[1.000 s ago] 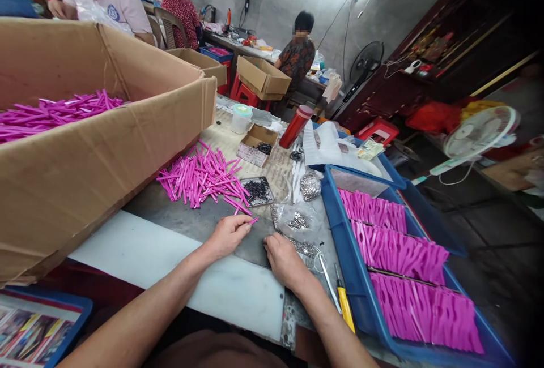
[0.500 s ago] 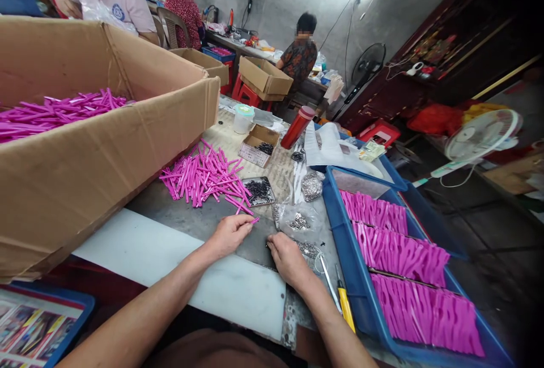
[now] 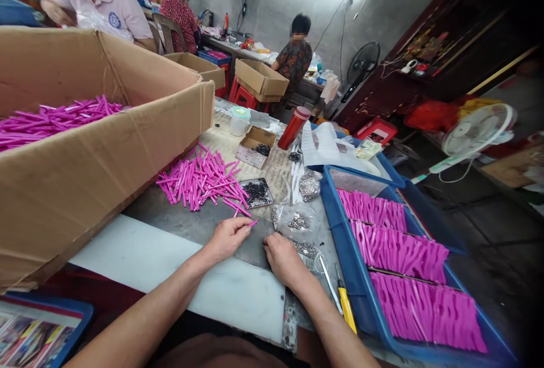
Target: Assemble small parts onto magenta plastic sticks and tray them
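Observation:
My left hand (image 3: 228,239) is closed in a pinch on a slim magenta plastic stick (image 3: 254,222), whose end pokes out past the fingertips. To its right, my right hand (image 3: 280,253) is curled with thumb and fingers together, low over the dark worktop. What it pinches, if anything, is hidden. Beyond my left hand lies a loose heap of magenta sticks (image 3: 199,180). Beside that heap, a shallow tray (image 3: 268,199) holds small black parts. Just past my right hand are a clear plastic bag (image 3: 312,222) with small metal pieces and a strip of metal pieces (image 3: 304,248).
A big cardboard box (image 3: 140,130) of sticks stands at left. On the right, a blue crate (image 3: 340,232) holds rows of magenta pieces. Tweezers (image 3: 329,284) and a yellow-handled tool (image 3: 346,306) lie near my right forearm. Farther back stands a red cylinder (image 3: 293,128); several people sit beyond.
The view has shifted slightly. Both hands keep nearly the same place and grip. A dark speck seen earlier at my right fingertips is now hard to see.

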Available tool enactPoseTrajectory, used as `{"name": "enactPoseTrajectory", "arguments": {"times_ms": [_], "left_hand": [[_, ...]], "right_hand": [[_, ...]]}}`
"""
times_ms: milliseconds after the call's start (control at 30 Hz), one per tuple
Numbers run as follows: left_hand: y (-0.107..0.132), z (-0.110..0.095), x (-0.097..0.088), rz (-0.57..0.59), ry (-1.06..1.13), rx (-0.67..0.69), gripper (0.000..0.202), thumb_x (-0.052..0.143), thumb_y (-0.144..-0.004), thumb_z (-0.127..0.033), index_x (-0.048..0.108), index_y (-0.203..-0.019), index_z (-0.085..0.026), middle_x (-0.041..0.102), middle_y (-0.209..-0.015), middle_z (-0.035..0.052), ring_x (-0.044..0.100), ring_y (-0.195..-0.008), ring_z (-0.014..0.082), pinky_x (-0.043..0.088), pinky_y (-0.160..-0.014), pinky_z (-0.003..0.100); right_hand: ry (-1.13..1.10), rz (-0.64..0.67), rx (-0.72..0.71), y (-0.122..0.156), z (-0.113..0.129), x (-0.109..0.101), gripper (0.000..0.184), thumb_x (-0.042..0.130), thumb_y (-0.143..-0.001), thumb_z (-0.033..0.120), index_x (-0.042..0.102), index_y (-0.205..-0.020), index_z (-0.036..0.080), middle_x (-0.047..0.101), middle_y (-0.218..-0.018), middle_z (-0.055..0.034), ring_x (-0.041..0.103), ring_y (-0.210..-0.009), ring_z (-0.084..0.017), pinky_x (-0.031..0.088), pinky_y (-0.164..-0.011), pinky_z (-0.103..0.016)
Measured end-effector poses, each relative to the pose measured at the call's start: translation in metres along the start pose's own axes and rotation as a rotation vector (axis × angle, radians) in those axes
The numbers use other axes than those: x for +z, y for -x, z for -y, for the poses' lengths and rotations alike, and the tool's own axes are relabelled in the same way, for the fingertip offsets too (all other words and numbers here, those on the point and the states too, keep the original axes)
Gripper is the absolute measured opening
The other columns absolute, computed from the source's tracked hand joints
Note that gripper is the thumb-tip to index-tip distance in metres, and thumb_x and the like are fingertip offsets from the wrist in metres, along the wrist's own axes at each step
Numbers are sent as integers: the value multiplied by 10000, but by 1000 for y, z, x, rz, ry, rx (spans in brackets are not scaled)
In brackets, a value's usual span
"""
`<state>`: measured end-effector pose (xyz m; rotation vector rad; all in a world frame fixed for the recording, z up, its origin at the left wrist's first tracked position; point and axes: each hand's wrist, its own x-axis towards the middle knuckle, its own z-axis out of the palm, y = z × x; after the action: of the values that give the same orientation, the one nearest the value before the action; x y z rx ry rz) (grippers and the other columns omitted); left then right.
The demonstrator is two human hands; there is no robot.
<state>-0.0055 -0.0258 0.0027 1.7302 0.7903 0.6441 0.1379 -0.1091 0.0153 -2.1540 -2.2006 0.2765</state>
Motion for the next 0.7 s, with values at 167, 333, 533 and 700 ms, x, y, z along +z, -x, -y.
{"name": "enactPoseTrajectory", "arguments": {"times_ms": [167,333,533,700], "left_hand": [[2,0,-1,-43,-22,56,237,455,-720,-197,629,-865,-130,566,-690,8,418,-459,72,353,-435,169],[3,-1,0,-81,11,45,279,463,-721,-199,621,-943,-137,560,-677,8,401,-417,58,338,-386,161],[3,-1,3,-92,136,-11,348,472,-710,-204,576,-1024,-95,487,-587,-19,351,-376,42,298,-331,151],[2,2,4,-91,216,7,315,479,-696,-189,616,-970,-121,464,-636,-11,373,-395,32,288,-340,151]], "right_hand": [[13,51,106,-2,5,-2,189,380,-763,91,559,-794,141,590,-784,-82,550,-745,-176,371,-647,-236],[-50,49,142,-4,5,-4,194,376,-740,91,562,-765,141,594,-769,-82,544,-727,-173,348,-629,-238],[-465,-170,194,-2,5,-3,116,416,-692,120,506,-630,159,514,-632,-16,476,-628,-143,328,-587,-232],[-1114,-389,301,-7,11,8,81,468,-669,235,476,-627,166,409,-537,45,367,-499,-97,284,-483,-212]]}}
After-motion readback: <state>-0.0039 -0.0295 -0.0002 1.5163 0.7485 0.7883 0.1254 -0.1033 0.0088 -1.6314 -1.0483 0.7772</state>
